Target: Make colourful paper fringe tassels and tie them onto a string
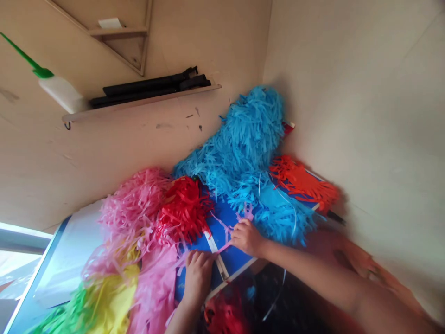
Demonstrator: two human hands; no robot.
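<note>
A thin pink fringed paper strip (pixel 223 248) stretches between my two hands over the blue tabletop (pixel 239 260). My left hand (pixel 199 268) is closed on its lower end, with the fingertips curled under. At the upper end my right hand (pixel 246 237) grips the same strip, its pink tassels showing above the fingers. Beside my left hand lies a larger pink paper sheet (pixel 156 283). Red fringed paper (pixel 182 208) is bunched just beyond the hands, and blue fringed paper (pixel 285 218) lies right of my right hand.
A large shape covered in blue fringe (pixel 243 139) stands against the wall corner. Pink fringe (pixel 135 199), yellow paper (pixel 114 301), green fringe (pixel 69 315) and orange fringe (pixel 306 183) lie around. A wall shelf (pixel 146 103) holds black rolls and a white bottle (pixel 62 93).
</note>
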